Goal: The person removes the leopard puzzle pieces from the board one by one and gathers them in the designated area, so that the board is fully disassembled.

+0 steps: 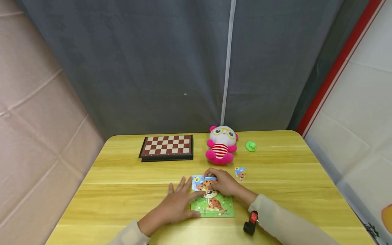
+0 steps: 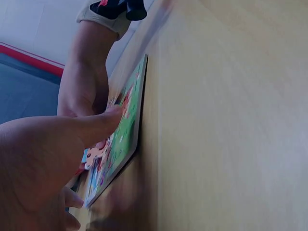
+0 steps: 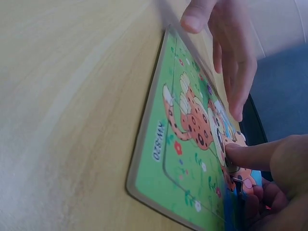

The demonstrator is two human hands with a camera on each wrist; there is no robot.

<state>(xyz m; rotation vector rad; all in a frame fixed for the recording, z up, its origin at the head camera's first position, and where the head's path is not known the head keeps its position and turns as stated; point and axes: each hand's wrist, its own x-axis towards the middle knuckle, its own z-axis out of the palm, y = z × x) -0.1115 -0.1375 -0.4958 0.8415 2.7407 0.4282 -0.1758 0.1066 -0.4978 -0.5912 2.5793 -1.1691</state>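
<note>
A jigsaw puzzle board (image 1: 226,209) lies flat on the table, showing a spotted leopard cub on green grass. My right hand (image 1: 225,183) is over its upper right part. Thumb and fingers there pinch a puzzle piece (image 3: 248,178) with part of the spotted head, tilted against the board. My left hand (image 1: 176,206) spreads its fingers along the board's left side, thumb and index finger reaching over the picture. One loose puzzle piece (image 1: 240,173) with blue sky and a spotted ear lies on the table beyond my right hand.
A pink and white plush panda (image 1: 220,146) sits behind the board. To its left lies a brown and cream chessboard (image 1: 166,147); to its right is a small green rubber duck (image 1: 251,146). A grey curtain (image 1: 153,68) hangs behind the wooden table (image 1: 122,190).
</note>
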